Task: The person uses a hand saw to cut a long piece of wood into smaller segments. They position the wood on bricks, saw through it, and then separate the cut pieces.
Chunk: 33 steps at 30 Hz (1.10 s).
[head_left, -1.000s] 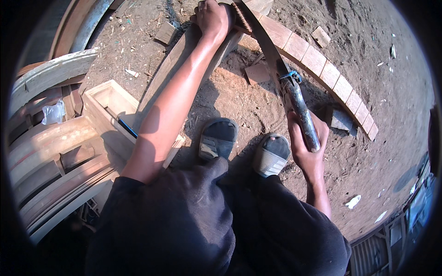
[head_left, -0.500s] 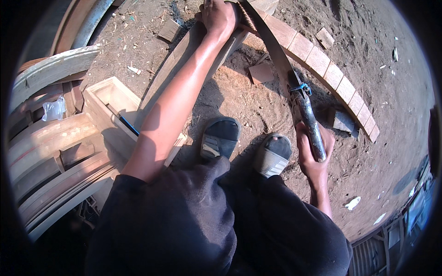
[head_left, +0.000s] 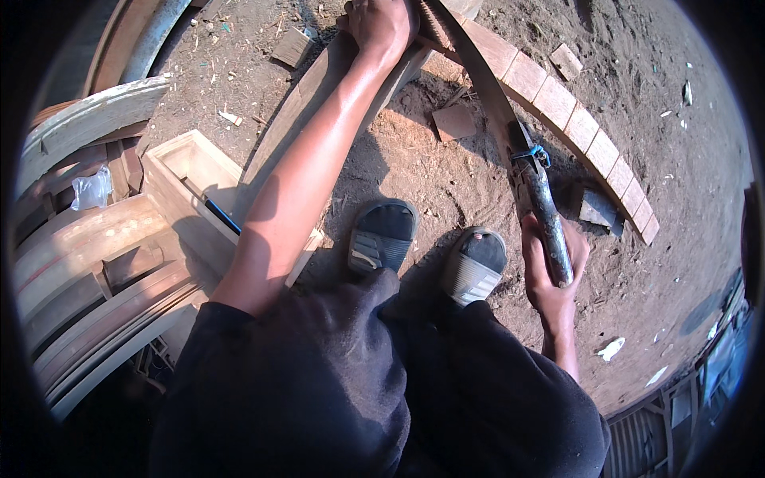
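Observation:
My right hand (head_left: 555, 267) is wrapped around the dark, worn handle of a handsaw (head_left: 488, 95), with blue cord tied where handle meets blade. The blade runs up and left, its teeth facing my left hand. Under the blade lies a curved wooden piece (head_left: 582, 129), marked by crosswise lines into blocks, arcing down to the right. At the top edge, my left hand (head_left: 382, 30) is closed at the near end of this curved piece, over a wooden beam (head_left: 307, 99). Its fingertips are hidden, and so is the blade's far end.
A small square wood offcut (head_left: 454, 123) lies on the dirt beyond my sandalled feet (head_left: 384, 235). Another block (head_left: 596, 209) sits under the curve. On the left are an open wooden box frame (head_left: 191, 167) and stacked curved boards (head_left: 96, 231). More scraps (head_left: 293, 48) lie further off.
The saw and my right hand have shifted slightly down and to the right, drawing the blade back toward me. My left hand stays nearly still, and the curved piece has hardly moved.

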Available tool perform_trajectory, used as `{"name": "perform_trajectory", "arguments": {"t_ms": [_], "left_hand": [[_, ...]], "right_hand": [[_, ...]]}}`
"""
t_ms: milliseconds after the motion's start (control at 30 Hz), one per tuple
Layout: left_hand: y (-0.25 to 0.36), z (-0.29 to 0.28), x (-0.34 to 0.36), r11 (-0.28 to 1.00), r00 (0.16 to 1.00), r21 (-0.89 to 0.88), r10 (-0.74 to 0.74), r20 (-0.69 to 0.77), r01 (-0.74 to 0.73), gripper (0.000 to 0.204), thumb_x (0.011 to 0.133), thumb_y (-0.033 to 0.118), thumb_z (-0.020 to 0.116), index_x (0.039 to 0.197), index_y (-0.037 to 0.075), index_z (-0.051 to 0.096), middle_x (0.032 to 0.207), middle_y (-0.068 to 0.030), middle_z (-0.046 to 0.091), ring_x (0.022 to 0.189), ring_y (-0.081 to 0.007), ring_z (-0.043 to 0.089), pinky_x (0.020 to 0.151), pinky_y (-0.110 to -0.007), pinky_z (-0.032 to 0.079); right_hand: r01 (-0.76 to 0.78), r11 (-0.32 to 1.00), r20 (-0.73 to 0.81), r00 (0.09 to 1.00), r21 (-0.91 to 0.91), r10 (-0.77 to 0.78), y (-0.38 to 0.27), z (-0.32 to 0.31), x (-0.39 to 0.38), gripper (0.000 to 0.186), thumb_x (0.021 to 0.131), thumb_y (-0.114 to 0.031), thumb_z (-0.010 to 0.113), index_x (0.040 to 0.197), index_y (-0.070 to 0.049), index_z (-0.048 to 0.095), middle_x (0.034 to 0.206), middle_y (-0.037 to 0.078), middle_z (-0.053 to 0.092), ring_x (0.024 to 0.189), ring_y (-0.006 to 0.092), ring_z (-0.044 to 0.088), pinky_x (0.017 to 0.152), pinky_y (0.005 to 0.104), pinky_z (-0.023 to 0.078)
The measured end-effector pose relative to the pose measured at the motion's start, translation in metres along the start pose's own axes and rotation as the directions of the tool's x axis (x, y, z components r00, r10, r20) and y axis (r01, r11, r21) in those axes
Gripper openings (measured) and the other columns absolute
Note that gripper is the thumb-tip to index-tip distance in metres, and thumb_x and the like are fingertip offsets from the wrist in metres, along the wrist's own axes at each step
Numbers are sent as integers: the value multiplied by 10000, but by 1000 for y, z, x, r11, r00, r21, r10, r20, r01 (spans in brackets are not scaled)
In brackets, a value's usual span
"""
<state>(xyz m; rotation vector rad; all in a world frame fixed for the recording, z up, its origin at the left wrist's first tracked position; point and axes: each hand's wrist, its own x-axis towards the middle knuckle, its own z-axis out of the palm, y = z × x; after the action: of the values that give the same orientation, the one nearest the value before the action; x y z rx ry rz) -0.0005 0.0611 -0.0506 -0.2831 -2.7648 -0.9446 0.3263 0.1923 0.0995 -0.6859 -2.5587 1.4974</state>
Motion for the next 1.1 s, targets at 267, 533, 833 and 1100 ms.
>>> {"name": "perform_trajectory", "arguments": {"t_ms": [267, 533, 833, 1100], "left_hand": [[-18, -1, 4, 983, 987, -131, -114, 110, 128, 383, 983, 206, 286, 1148, 11, 571, 1119, -243, 602, 1071, -374, 554, 931, -449, 414], [-26, 4, -1, 991, 1000, 132, 26, -5, -25, 358, 959, 214, 371, 1191, 5, 546, 1140, -220, 603, 1062, -407, 552, 906, -464, 440], [-17, 1, 6, 993, 993, -60, -92, 80, 97, 370, 968, 224, 338, 1145, -4, 569, 1127, -233, 609, 1051, -405, 558, 904, -472, 434], [-15, 1, 7, 992, 994, -80, -90, 62, 95, 407, 972, 241, 294, 1109, -6, 586, 1118, -246, 612, 1054, -420, 551, 918, -479, 413]], "right_hand": [[-118, 963, 117, 989, 241, 92, -21, 30, 47, 169, 854, -111, 621, 911, 48, 639, 712, 66, 609, 654, 81, 552, 619, 241, 448], [-4, 1000, 112, 994, 9, 3, 3, 21, 15, 146, 825, -106, 644, 891, 23, 643, 671, 77, 604, 562, 176, 561, 583, 282, 435], [13, 997, 88, 996, 71, -19, 1, 24, 22, 120, 826, -78, 616, 832, 42, 616, 649, 78, 573, 568, 108, 522, 567, 260, 427], [22, 995, 7, 1000, 99, -22, 2, 39, 31, 156, 831, -97, 616, 892, 43, 643, 683, 81, 608, 599, 120, 562, 583, 256, 438]]}}
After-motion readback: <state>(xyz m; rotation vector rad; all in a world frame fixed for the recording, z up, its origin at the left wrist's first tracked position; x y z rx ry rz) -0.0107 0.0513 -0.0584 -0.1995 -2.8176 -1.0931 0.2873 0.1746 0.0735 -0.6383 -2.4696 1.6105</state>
